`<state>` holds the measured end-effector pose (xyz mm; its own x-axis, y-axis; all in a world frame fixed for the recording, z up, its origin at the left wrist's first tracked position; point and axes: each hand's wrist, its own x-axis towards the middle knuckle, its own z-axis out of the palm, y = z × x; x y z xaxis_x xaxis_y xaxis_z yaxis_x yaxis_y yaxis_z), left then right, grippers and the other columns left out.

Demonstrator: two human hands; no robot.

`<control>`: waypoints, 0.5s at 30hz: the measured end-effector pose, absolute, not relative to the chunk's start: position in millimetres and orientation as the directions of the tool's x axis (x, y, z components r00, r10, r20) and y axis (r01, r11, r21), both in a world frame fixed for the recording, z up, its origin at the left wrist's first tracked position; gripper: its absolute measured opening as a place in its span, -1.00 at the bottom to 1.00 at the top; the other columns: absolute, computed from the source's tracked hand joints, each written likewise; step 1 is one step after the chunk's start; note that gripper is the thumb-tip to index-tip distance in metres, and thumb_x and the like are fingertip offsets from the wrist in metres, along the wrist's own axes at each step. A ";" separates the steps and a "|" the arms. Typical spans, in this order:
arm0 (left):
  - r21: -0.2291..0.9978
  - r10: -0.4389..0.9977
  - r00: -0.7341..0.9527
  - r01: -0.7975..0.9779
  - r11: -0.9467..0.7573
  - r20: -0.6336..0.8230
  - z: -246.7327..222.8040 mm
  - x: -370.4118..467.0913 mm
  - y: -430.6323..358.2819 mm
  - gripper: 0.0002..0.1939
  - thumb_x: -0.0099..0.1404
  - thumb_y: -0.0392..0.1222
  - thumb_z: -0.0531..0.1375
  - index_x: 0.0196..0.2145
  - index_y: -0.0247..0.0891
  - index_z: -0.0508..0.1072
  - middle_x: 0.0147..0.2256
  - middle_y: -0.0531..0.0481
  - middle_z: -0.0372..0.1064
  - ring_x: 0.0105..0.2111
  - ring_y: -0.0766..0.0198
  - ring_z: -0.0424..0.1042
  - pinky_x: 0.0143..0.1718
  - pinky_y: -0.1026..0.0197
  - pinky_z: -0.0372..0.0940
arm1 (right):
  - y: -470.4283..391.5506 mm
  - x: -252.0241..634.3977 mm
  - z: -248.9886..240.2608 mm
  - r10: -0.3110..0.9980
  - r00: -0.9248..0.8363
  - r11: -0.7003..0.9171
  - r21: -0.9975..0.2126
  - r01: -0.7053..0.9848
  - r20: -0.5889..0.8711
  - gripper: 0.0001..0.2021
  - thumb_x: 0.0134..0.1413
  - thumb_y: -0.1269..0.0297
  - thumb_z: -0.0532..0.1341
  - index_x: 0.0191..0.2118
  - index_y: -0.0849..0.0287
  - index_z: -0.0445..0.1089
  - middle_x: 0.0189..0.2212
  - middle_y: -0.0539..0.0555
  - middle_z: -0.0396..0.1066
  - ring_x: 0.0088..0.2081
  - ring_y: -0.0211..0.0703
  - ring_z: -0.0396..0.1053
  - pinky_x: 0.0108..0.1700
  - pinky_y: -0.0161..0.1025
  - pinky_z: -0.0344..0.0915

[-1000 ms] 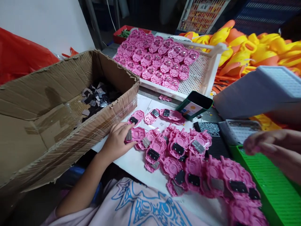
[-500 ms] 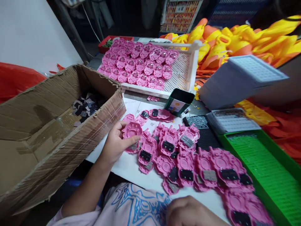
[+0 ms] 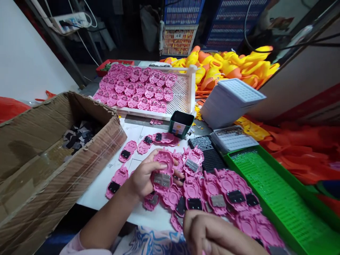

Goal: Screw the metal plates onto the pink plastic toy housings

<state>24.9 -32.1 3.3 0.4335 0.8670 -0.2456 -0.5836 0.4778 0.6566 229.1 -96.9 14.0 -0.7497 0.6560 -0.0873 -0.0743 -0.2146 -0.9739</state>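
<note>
Head camera: we see the left hand [image 3: 143,177] pinching a pink casing [image 3: 166,157], thumb laid across its front and fingers reaching behind it, their tips showing past its far edge. A grey plate [image 3: 162,180] sits on the lower part of that casing, which is held up over other pink casings [image 3: 193,189] on the white work surface [image 3: 92,196]. The right hand [image 3: 212,230] is at the bottom edge, its fingers bent inward (we cannot tell whether it grips anything, since its fingertips are cut off or hidden).

Several of the lower casings carry black or grey plates, and many overlap one another. To the left of them we find a cardboard box [image 3: 97,164] with dark and grey flat pieces [image 3: 75,138] inside. Beyond the hands stands a dark green cup [image 3: 179,129], just in front of a white crate [image 3: 192,90] where pink parts [image 3: 136,86] lie in rows. On the right we have a black tray [image 3: 216,161], a long green tray [image 3: 278,198] and a leaning stack of white trays [image 3: 220,106], with yellow and orange parts [image 3: 231,67] heaped behind.
</note>
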 end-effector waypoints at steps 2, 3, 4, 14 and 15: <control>0.596 0.831 0.523 -0.611 0.521 -0.191 -2.2 25.7 -34.2 -0.58 -0.01 -0.15 0.18 -0.15 -0.24 0.29 -0.29 -0.10 0.43 -0.38 0.06 0.50 -0.42 0.10 0.33 | -87.8 225.1 13.4 0.759 -0.649 -0.309 -0.904 -0.296 -0.047 -0.77 0.19 0.14 0.12 -0.36 0.16 0.39 -0.54 0.01 0.27 -0.52 -0.37 0.25 -0.44 -0.38 0.23; 0.578 0.825 0.540 -0.624 0.526 -0.167 -4.5 25.4 -35.4 -0.50 -0.04 -0.10 0.17 -0.09 -0.25 0.29 -0.25 -0.14 0.42 -0.36 0.03 0.49 -0.44 0.09 0.31 | -82.2 222.7 12.0 0.799 -0.600 -0.335 -0.857 -0.390 -0.039 -0.79 0.18 0.15 0.14 -0.34 0.16 0.39 -0.57 -0.01 0.27 -0.58 -0.38 0.23 -0.52 -0.40 0.21; 0.567 0.824 0.546 -0.634 0.525 -0.153 -6.7 24.8 -36.6 -0.42 -0.06 -0.05 0.16 -0.04 -0.26 0.30 -0.22 -0.17 0.42 -0.35 0.01 0.48 -0.45 0.09 0.30 | -76.3 220.6 9.9 0.838 -0.545 -0.333 -0.823 -0.460 -0.034 -0.81 0.17 0.16 0.16 -0.33 0.16 0.40 -0.59 -0.02 0.28 -0.61 -0.39 0.24 -0.57 -0.42 0.19; 0.415 0.673 0.707 -0.557 0.720 -0.217 -23.1 27.6 -49.9 -0.44 0.21 -0.06 0.16 0.13 -0.33 0.27 -0.28 -0.17 0.43 -0.38 0.22 0.44 -0.43 0.26 0.29 | -54.8 212.8 -15.2 0.980 -0.017 0.197 -0.973 -0.119 0.201 -0.81 0.06 0.40 0.26 -0.19 0.02 0.48 -0.35 0.06 0.48 -0.34 -0.26 0.45 -0.34 -0.33 0.45; 0.439 0.673 0.707 -0.545 0.714 -0.218 -23.6 29.3 -51.5 -0.44 0.23 -0.05 0.17 0.14 -0.32 0.26 -0.31 -0.16 0.43 -0.40 0.24 0.44 -0.43 0.28 0.29 | -54.7 212.4 -15.0 0.972 -0.012 0.234 -0.971 -0.041 0.234 -0.78 0.06 0.42 0.25 -0.16 0.02 0.47 -0.33 0.06 0.49 -0.33 -0.25 0.46 -0.31 -0.30 0.46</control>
<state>29.3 -51.5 -23.6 0.7066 0.6733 -0.2178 -0.5453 0.7142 0.4389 212.4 -54.7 -15.0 -0.0120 0.9721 0.2344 -0.0414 0.2337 -0.9714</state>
